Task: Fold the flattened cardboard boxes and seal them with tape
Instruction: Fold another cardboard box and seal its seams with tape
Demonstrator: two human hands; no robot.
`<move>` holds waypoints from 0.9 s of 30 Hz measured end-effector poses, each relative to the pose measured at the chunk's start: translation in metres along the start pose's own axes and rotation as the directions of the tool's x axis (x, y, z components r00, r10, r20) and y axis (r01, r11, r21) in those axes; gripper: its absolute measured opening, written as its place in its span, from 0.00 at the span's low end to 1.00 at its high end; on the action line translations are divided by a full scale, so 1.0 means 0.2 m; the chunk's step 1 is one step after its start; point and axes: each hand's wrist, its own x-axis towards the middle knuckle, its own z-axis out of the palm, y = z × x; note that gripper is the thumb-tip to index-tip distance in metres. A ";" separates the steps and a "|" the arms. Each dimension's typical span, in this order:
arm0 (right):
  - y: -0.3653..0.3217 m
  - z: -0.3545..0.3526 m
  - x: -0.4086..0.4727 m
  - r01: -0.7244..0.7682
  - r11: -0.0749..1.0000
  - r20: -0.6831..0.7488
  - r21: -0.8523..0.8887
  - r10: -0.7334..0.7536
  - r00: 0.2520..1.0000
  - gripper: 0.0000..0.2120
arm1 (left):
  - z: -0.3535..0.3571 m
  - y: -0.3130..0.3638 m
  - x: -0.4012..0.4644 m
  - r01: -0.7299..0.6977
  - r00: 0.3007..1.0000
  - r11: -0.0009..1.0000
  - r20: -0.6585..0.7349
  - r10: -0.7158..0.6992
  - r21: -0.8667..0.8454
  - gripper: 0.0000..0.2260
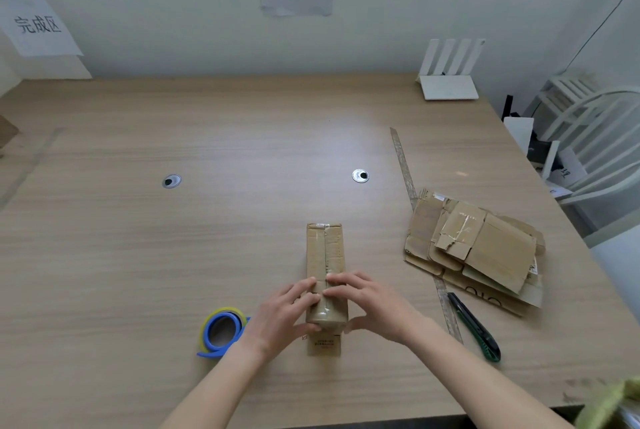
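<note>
A narrow folded cardboard box [325, 252] lies lengthwise on the wooden table, its top seam running away from me with clear tape along it. My left hand [282, 316] and my right hand [372, 305] both rest on the box's near end, fingers laid flat across the taped seam and thumbs at the near edge. A blue tape dispenser with a yellowish roll [221, 331] lies just left of my left wrist. A stack of flattened cardboard boxes [481, 248] lies to the right.
A green utility knife [478, 328] lies right of my right forearm beside a long metal ruler [403, 169]. A white router [448, 80] stands at the back right. Two cable grommets [360, 175] sit mid-table. A white chair [588, 137] stands off the table's right edge.
</note>
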 end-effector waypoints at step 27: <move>-0.07 -0.03 -0.02 -0.112 0.975 -0.174 0.189 0.146 0.974 0.33 | -0.08 0.12 0.03 0.336 0.939 0.933 0.120 -0.322 -0.128 0.24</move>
